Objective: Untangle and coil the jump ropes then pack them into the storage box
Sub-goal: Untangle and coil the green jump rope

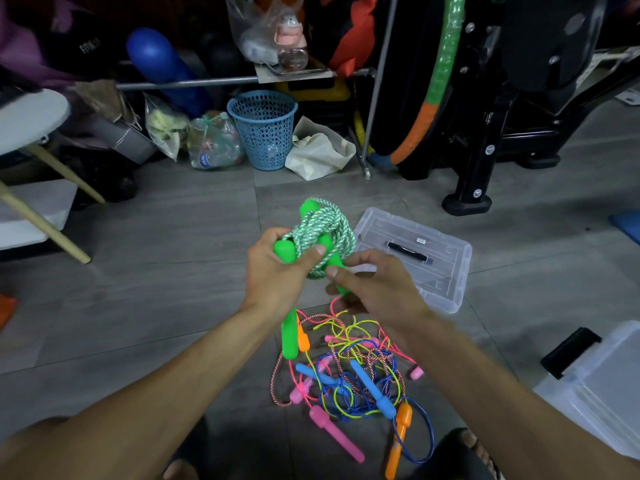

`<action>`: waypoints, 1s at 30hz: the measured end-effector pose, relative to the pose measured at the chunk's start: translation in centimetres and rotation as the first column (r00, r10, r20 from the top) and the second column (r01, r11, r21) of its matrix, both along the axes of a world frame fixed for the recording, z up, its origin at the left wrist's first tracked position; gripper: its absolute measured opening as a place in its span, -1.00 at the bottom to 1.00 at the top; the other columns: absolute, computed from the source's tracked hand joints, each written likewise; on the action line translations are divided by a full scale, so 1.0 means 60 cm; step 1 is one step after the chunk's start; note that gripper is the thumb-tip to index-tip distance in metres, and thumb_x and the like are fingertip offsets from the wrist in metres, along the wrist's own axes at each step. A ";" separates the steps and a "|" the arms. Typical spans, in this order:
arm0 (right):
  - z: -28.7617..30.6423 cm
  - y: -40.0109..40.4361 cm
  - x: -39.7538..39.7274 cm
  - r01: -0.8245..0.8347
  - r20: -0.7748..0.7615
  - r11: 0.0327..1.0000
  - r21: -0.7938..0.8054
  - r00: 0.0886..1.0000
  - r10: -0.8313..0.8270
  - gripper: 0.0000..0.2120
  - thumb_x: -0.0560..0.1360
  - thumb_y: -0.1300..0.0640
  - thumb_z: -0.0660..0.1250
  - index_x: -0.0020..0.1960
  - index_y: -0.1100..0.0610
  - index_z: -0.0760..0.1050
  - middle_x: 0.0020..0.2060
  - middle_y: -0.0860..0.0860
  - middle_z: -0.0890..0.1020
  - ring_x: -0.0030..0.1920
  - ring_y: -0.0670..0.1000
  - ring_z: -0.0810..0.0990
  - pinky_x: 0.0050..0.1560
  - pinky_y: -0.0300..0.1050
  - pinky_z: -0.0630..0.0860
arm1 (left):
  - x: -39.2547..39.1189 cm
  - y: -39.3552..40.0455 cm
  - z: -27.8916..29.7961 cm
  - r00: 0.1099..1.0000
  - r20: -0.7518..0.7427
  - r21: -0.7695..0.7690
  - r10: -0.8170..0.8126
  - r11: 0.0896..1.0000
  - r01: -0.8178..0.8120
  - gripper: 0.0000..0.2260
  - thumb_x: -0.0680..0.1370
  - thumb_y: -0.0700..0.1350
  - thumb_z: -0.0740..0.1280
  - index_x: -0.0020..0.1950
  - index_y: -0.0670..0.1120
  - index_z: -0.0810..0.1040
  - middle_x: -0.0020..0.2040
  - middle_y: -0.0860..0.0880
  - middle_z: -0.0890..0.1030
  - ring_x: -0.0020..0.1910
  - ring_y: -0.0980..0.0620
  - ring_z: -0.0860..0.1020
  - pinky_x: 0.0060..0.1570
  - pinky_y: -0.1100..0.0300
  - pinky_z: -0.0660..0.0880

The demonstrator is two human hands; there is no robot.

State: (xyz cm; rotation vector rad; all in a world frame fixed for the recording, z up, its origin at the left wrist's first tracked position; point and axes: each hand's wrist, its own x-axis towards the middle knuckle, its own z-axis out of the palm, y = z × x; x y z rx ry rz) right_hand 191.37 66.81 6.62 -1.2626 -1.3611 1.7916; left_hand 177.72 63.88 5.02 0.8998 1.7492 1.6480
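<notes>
tangled ropes (349, 372) lie on floor (156, 289) below me. my left hand (277, 271) clutches coiled green rope (322, 233) by its handles; right hand (374, 289) pinches its lower loop, beside clear lid (433, 251).

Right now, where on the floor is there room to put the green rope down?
Bare floor lies left of the hands, between the chair leg and the tangled ropes. Another bare strip runs between the blue basket and the clear lid. Under the hands it is crowded with ropes.
</notes>
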 end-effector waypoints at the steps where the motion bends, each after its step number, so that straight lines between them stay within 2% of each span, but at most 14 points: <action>1: -0.003 0.002 -0.001 0.064 -0.090 0.996 -0.060 0.994 -0.070 -0.76 0.43 0.28 0.43 0.04 0.28 0.46 -0.26 0.20 0.64 -0.45 0.06 0.62 -0.38 -0.16 0.59 | 0.005 0.001 -0.001 1.000 0.007 -0.014 -0.022 1.000 0.023 -0.78 0.37 -0.22 0.52 -0.17 -0.03 0.50 -0.31 0.07 0.59 -0.41 0.26 0.49 -0.33 0.36 0.44; 3: -0.007 0.004 -0.002 0.087 -0.231 0.986 -0.145 0.965 -0.120 -0.83 0.43 0.41 0.37 0.00 0.30 0.49 -0.22 0.19 0.61 -0.33 0.09 0.67 -0.28 -0.20 0.62 | 0.008 0.004 -0.002 0.999 0.020 -0.026 -0.024 0.999 0.025 -0.77 0.37 -0.25 0.51 -0.16 -0.04 0.50 -0.32 0.09 0.59 -0.43 0.29 0.49 -0.35 0.39 0.43; 5: -0.009 0.003 0.001 0.054 -0.267 0.991 -0.120 0.960 -0.085 -0.83 0.43 0.46 0.33 -0.02 0.29 0.53 -0.17 0.19 0.62 -0.22 0.12 0.69 -0.18 -0.21 0.62 | 0.005 0.007 0.001 0.998 0.066 -0.023 -0.015 1.000 0.016 -0.78 0.37 -0.26 0.51 -0.15 -0.06 0.51 -0.33 0.08 0.60 -0.43 0.27 0.51 -0.34 0.37 0.46; 7: -0.009 0.003 0.002 0.070 -0.191 0.997 0.013 0.979 -0.066 -0.82 0.42 0.44 0.36 -0.02 0.25 0.54 -0.17 0.16 0.60 -0.17 0.17 0.69 -0.07 -0.09 0.64 | 0.002 0.008 0.003 0.989 0.145 -0.026 -0.033 0.999 0.037 -0.78 0.35 -0.29 0.52 -0.16 -0.08 0.53 -0.34 0.07 0.61 -0.38 0.19 0.54 -0.29 0.29 0.50; 9: -0.011 0.005 0.001 0.072 -0.034 0.980 0.187 0.997 -0.067 -0.79 0.38 0.39 0.43 -0.06 0.16 0.52 -0.24 0.13 0.58 -0.20 0.17 0.69 -0.07 0.01 0.63 | 0.004 0.006 0.002 0.969 0.236 -0.033 -0.067 0.996 0.077 -0.78 0.33 -0.33 0.52 -0.17 -0.11 0.55 -0.33 0.02 0.63 -0.30 0.06 0.56 -0.17 0.16 0.51; 11: -0.011 0.006 -0.001 0.074 0.014 0.966 0.250 0.997 -0.080 -0.77 0.36 0.38 0.46 -0.09 0.13 0.53 -0.27 0.14 0.56 -0.27 0.10 0.66 -0.15 -0.09 0.61 | 0.006 0.004 0.002 0.953 0.289 -0.032 -0.092 0.994 0.106 -0.79 0.32 -0.35 0.51 -0.15 -0.15 0.57 -0.31 -0.02 0.62 -0.28 0.00 0.54 -0.14 0.11 0.49; 12: -0.009 0.007 -0.001 0.073 -0.010 0.971 0.226 0.997 -0.073 -0.79 0.37 0.38 0.44 -0.06 0.17 0.54 -0.26 0.16 0.57 -0.27 0.09 0.64 -0.15 -0.13 0.61 | 0.007 0.004 0.001 0.954 0.283 -0.033 -0.094 0.994 0.108 -0.79 0.32 -0.35 0.51 -0.15 -0.15 0.57 -0.31 -0.02 0.62 -0.29 0.01 0.53 -0.16 0.13 0.48; 14: -0.002 0.008 0.001 0.084 -0.130 0.995 0.058 0.989 -0.076 -0.85 0.43 0.35 0.39 0.00 0.28 0.57 -0.22 0.20 0.63 -0.20 0.15 0.65 -0.07 -0.11 0.62 | 0.008 0.002 0.003 0.974 0.204 -0.025 -0.098 0.994 0.105 -0.77 0.32 -0.35 0.52 -0.15 -0.13 0.56 -0.33 0.01 0.62 -0.34 0.09 0.53 -0.27 0.25 0.49; 16: 0.004 0.008 0.000 0.116 -0.203 0.987 -0.109 0.970 -0.136 -0.94 0.47 0.25 0.39 -0.13 0.25 0.58 -0.29 0.18 0.65 -0.18 0.19 0.66 -0.02 -0.04 0.63 | 0.013 -0.002 0.007 0.989 0.069 0.002 -0.133 0.991 0.133 -0.76 0.31 -0.36 0.52 -0.13 -0.14 0.57 -0.32 0.00 0.62 -0.39 0.16 0.50 -0.35 0.32 0.47; 18: 0.000 0.010 -0.004 0.183 -0.196 0.973 -0.142 0.958 -0.208 -0.87 0.47 0.24 0.39 -0.24 0.21 0.54 -0.31 0.19 0.63 -0.25 0.17 0.65 -0.10 -0.04 0.64 | 0.021 -0.005 0.006 0.985 -0.045 0.016 -0.167 0.986 0.168 -0.75 0.31 -0.35 0.52 -0.15 -0.09 0.57 -0.33 0.04 0.60 -0.42 0.21 0.48 -0.37 0.34 0.45; 21: -0.010 0.010 -0.007 0.232 -0.219 0.963 -0.135 0.941 -0.257 -0.93 0.46 0.40 0.33 -0.17 0.28 0.52 -0.15 0.29 0.62 -0.20 0.20 0.62 -0.15 -0.10 0.65 | 0.027 -0.004 0.004 0.983 -0.091 0.007 -0.158 0.987 0.159 -0.74 0.32 -0.32 0.52 -0.21 0.00 0.56 -0.37 0.12 0.61 -0.42 0.23 0.49 -0.36 0.35 0.46; 24: -0.010 0.007 -0.005 0.236 -0.278 0.962 -0.139 0.923 -0.266 -0.86 0.43 0.49 0.30 -0.02 0.41 0.49 -0.14 0.30 0.62 -0.18 0.19 0.63 -0.08 -0.08 0.65 | 0.025 0.002 0.004 0.989 0.108 -0.001 -0.102 0.995 0.102 -0.80 0.36 -0.33 0.48 -0.24 -0.04 0.57 -0.42 0.13 0.60 -0.43 0.21 0.49 -0.35 0.35 0.45; 27: -0.015 0.007 -0.003 0.239 -0.345 0.950 -0.201 0.890 -0.297 -0.86 0.42 0.48 0.32 -0.09 0.29 0.48 -0.28 0.18 0.65 -0.24 0.17 0.66 -0.12 -0.12 0.65 | 0.019 0.010 0.003 0.916 0.389 -0.005 -0.101 0.994 0.111 -0.88 0.40 -0.31 0.45 -0.18 -0.11 0.61 -0.30 -0.02 0.63 -0.32 0.06 0.54 -0.20 0.20 0.51; 30: -0.019 0.006 -0.004 0.251 -0.362 0.950 -0.183 0.881 -0.303 -0.84 0.43 0.48 0.32 -0.16 0.24 0.47 -0.35 0.13 0.61 -0.25 0.14 0.64 -0.23 -0.20 0.63 | 0.015 0.013 0.002 0.843 0.521 0.000 -0.131 0.988 0.153 -0.84 0.42 -0.30 0.43 -0.01 -0.23 0.60 -0.17 -0.14 0.64 -0.26 0.00 0.58 -0.18 0.21 0.56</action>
